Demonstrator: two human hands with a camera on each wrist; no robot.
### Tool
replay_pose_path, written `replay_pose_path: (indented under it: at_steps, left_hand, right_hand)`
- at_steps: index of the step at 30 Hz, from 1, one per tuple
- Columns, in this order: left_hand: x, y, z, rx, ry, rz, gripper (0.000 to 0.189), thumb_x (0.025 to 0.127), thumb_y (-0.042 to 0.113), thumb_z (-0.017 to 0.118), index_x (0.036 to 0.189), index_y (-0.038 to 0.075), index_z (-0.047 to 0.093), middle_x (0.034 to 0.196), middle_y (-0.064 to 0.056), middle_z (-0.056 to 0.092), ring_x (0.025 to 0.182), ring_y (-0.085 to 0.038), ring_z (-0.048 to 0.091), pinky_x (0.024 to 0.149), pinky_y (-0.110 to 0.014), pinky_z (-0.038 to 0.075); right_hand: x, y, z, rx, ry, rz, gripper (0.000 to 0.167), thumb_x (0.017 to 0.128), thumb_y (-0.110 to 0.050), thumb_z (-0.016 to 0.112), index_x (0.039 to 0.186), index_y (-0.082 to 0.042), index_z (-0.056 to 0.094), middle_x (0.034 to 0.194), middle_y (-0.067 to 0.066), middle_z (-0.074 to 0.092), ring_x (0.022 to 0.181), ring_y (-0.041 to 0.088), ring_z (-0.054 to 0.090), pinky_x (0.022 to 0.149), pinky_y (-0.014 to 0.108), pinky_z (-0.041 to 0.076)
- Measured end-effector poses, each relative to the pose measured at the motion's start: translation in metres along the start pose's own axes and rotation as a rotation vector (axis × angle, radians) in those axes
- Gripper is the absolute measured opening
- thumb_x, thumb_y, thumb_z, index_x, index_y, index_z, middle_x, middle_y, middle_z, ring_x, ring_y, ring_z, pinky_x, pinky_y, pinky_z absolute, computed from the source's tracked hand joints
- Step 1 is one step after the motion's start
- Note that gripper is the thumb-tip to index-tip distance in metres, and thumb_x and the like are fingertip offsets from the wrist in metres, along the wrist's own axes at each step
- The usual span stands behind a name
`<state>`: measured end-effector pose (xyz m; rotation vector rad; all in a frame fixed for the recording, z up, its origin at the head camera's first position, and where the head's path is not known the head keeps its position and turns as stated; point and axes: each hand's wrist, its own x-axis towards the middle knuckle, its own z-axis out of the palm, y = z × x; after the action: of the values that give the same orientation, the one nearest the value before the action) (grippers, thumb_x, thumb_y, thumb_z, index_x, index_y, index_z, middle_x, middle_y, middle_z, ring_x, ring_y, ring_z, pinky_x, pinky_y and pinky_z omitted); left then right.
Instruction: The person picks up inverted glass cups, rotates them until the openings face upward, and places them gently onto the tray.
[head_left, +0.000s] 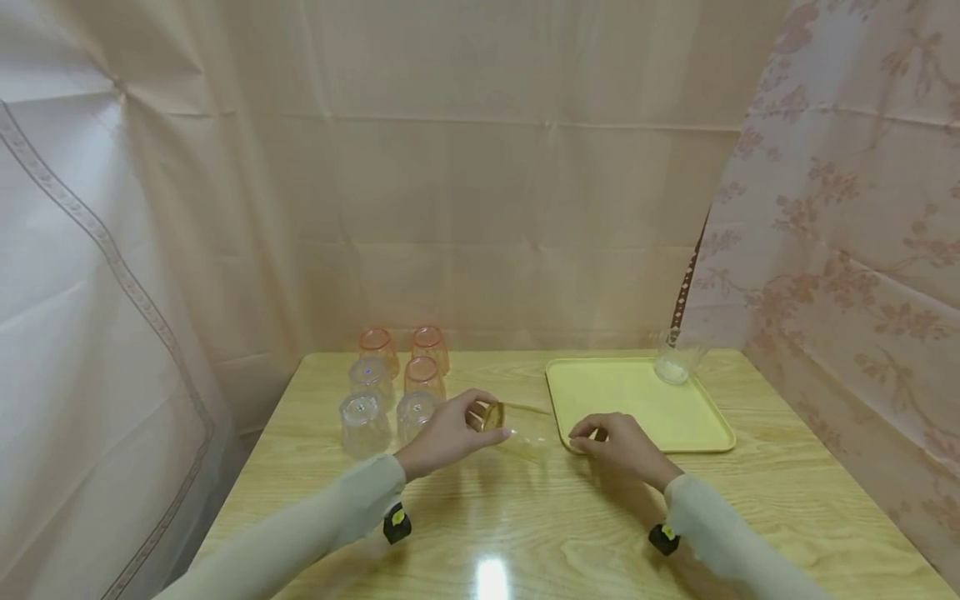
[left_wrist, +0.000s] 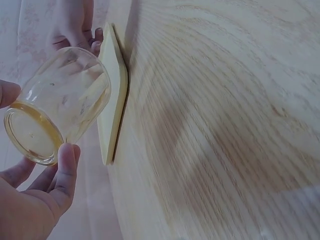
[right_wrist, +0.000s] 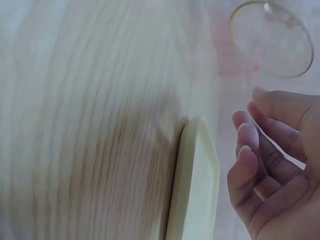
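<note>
In the head view my left hand grips a clear amber-tinted drinking glass by its base, between thumb and fingers. The glass lies on its side above the table, mouth toward the right hand. In the left wrist view the thick amber base of the glass sits among the fingertips. Over the front left corner of a yellow tray, my right hand hovers with loosely bent fingers and holds nothing. The right wrist view shows the glass's rim beyond the right hand, apart from its fingertips.
Upside-down glasses stand at the table's left: three pinkish ones, such as one at the back, and three clear ones, such as one in front. An upright clear glass stands at the tray's far right corner. A curtain hangs behind the wooden table.
</note>
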<state>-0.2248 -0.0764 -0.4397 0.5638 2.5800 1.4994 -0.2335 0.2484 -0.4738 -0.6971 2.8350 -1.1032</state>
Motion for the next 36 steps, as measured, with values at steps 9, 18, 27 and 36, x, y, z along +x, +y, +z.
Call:
replay_pose_path:
  at_steps: [9, 18, 27, 36]
  left_hand:
    - [0.002, 0.001, 0.008, -0.023, 0.014, -0.025, 0.06, 0.085, 0.05, 0.082, 0.132, 0.018, 0.061, 0.113, -0.002, 0.065, 0.095, -0.019, 0.064, 0.073, -0.037, 0.057]
    - [0.003, 0.001, 0.013, -0.043, 0.024, -0.041, 0.057, 0.086, 0.048, 0.082, 0.13, 0.018, 0.061, 0.116, -0.006, 0.064, 0.096, -0.019, 0.063, 0.075, -0.037, 0.056]
    - [0.003, 0.001, 0.016, -0.061, 0.034, -0.046, 0.057, 0.085, 0.048, 0.082, 0.131, 0.021, 0.061, 0.116, -0.004, 0.063, 0.098, -0.019, 0.063, 0.075, -0.037, 0.056]
    - [0.004, 0.0, 0.02, -0.089, -0.003, -0.055, 0.058, 0.084, 0.05, 0.083, 0.13, 0.025, 0.059, 0.121, -0.002, 0.062, 0.102, -0.02, 0.062, 0.077, -0.038, 0.056]
  right_hand:
    - [-0.002, -0.013, -0.005, 0.41, -0.066, 0.18, 0.04, 0.103, -0.036, 0.064, 0.122, -0.002, 0.07, 0.11, 0.017, 0.07, 0.079, 0.024, 0.057, 0.062, 0.036, 0.052]
    - [-0.001, -0.02, -0.001, 0.559, -0.076, 0.201, 0.046, 0.102, -0.041, 0.064, 0.121, 0.001, 0.07, 0.112, 0.016, 0.069, 0.077, 0.017, 0.054, 0.061, 0.031, 0.049]
    - [0.002, -0.021, 0.001, 0.659, -0.073, 0.204, 0.039, 0.102, -0.039, 0.064, 0.117, -0.004, 0.073, 0.111, 0.011, 0.068, 0.074, 0.016, 0.054, 0.062, 0.028, 0.048]
    - [0.0, -0.019, -0.001, 0.761, -0.119, 0.208, 0.033, 0.102, -0.031, 0.066, 0.118, -0.002, 0.071, 0.114, 0.012, 0.066, 0.074, 0.011, 0.053, 0.065, 0.026, 0.045]
